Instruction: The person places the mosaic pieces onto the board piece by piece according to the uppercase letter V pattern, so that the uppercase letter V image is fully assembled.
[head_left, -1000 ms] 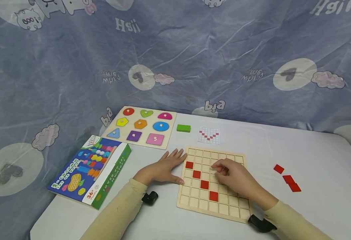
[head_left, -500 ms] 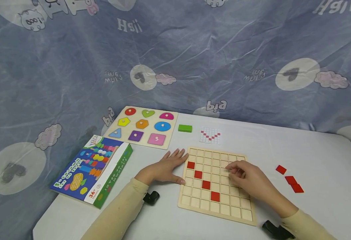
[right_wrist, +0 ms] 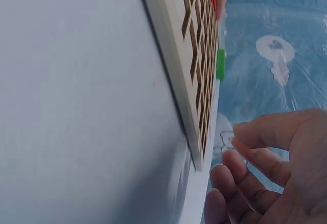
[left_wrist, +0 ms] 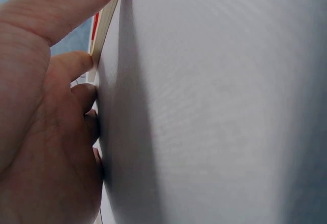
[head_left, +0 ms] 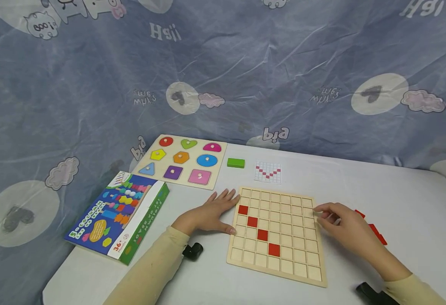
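A square pale wooden board of recessed grid cells (head_left: pixel 285 231) lies on the white tabletop (head_left: pixel 409 203) between the two hands. The person's left hand (head_left: pixel 207 215) rests flat and spread, its fingertips and thumb meeting the board's left rim. Just to the right of that thumb, four flat red square tiles (head_left: pixel 262 235) sit in cells, stepping diagonally rightward and nearer the body. The right hand (head_left: pixel 342 226) hangs beside the board's right rim, loosely curled and holding nothing that shows; its index tip is very near that edge, though from the head view I cannot be sure whether it touches. Loose red square tiles (head_left: pixel 377 234) lie just past this hand's outer side, partly hidden by it, and from them the tabletop runs on well to the right before its edge. Straight ahead of the space between the hands, beyond the board's far rim, lies a small white card with a red V of squares (head_left: pixel 268 172); a green rectangular block (head_left: pixel 236 163) sits ahead of the left hand. Ahead and to that hand's left is a pale puzzle board of knobbed coloured shapes (head_left: pixel 192 165); left of the same hand, well apart, a blue, white and green cardboard box (head_left: pixel 118 216) juts past the tabletop's left edge.
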Available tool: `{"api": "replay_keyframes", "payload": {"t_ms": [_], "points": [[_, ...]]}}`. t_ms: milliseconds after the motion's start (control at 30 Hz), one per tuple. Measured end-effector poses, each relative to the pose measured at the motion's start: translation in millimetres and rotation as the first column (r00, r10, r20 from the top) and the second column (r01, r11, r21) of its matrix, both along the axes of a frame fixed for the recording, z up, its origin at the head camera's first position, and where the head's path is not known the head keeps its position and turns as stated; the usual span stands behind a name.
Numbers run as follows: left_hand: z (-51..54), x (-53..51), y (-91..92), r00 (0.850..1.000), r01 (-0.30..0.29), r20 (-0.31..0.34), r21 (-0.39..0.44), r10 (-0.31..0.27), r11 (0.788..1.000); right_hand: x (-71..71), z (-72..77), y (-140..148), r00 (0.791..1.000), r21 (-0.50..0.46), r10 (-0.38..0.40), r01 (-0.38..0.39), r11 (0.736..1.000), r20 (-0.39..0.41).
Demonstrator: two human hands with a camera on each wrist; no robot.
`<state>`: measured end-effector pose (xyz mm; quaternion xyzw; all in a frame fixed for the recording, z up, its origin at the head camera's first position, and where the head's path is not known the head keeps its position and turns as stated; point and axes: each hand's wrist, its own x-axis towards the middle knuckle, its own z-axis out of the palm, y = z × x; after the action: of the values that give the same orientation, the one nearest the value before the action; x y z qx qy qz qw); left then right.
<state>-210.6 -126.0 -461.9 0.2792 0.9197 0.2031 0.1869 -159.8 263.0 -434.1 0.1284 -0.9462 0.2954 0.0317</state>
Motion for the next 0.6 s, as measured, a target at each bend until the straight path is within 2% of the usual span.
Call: {"api": "replay_keyframes", "payload": {"t_ms": [400, 600], "points": [[2.8, 1.5, 0.5, 1.000, -0.001, 0.007, 0.007, 0.001, 1.000, -13.3, -6.4, 49.9, 0.997, 0.081, -0.061, 0.064, 0.995, -0.045], [3.3, 1.8, 1.0, 1.000, -0.004, 0.009, 0.008, 0.004, 1.000, -18.1, -8.8, 67.7, 0.995, 0.114, -0.103, 0.101, 0.988, 0.012]]}}
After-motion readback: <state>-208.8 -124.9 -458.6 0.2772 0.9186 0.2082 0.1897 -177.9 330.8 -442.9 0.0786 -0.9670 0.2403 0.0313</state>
